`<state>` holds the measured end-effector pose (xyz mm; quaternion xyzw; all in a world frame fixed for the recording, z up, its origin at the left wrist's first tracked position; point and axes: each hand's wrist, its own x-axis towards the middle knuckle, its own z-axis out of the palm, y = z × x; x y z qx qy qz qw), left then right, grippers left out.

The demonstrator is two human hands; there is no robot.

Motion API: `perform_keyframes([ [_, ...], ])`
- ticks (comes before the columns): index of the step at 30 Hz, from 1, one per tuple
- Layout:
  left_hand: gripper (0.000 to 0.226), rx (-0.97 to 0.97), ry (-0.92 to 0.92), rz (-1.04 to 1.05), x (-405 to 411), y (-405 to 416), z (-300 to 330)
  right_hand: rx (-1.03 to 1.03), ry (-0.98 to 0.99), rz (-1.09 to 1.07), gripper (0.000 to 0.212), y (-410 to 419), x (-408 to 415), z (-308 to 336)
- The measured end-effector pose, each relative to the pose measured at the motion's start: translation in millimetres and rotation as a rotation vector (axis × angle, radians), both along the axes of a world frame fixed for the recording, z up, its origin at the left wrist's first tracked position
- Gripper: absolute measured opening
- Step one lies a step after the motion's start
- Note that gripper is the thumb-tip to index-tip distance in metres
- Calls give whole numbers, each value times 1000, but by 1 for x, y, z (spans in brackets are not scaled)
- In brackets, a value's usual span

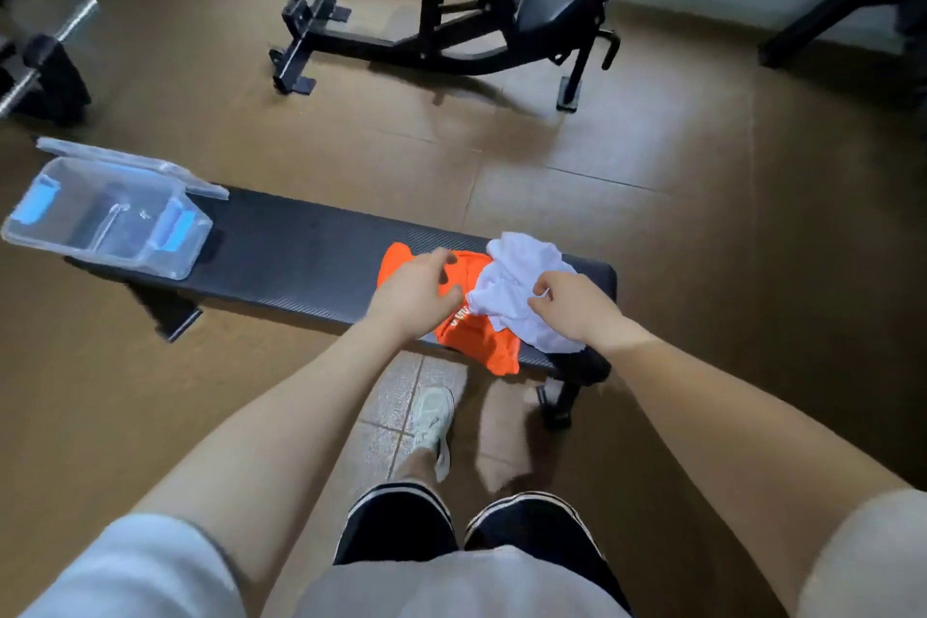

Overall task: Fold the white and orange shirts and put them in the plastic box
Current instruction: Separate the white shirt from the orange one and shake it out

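While both hands reach over the right end of the bench (301,246), the entry reads as follows. Left hand (414,294): fingers loosely curled, hovering over or just touching the orange shirt (476,336); actual grip cannot be told. Right hand (572,304): fingers curled, pinching a fold of the white shirt (521,276).

Shirts, two: one orange, lying crumpled on the bench with its near edge hanging over the front; one white, bunched, lying partly on top of the orange one toward the right end.

Plastic box (108,221), one: clear, with blue latches, standing open on the bench's left end, well apart from the shirts. Lid (135,163), one: clear, propped behind the box.

Benches, two: the flat black one carrying the items; one adjustable weight bench (481,0) beyond it on the brown floor.
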<state>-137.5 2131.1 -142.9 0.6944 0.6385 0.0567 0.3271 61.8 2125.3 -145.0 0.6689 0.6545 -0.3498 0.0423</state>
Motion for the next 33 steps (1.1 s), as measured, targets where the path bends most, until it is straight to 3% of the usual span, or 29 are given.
perform_keyframes([
  [5, 35, -66, -45, -66, 2, 86, -35, -106, -11, -177, 28, 71, -4, -54],
  [12, 29, -188, -105, -103, 35, 162, -122, -141, -40, -269, 23, 126, 21, -130],
  [17, 24, -217, -168, -28, 59, 197, -190, -91, -118, -241, 52, 159, 38, -203],
  [24, 31, -210, -162, -21, 77, 210, -268, -102, -207, -199, 53, 175, 45, -292],
  [27, 32, -193, -161, -37, 79, 206, -275, -109, -6, -365, 12, 169, 51, -298],
  [30, 31, -176, -199, 6, 81, 204, -261, -23, 223, -465, 39, 165, 55, -279],
  [33, 31, -159, -264, -13, 87, 205, -229, 39, 370, -499, 41, 164, 59, -233],
])
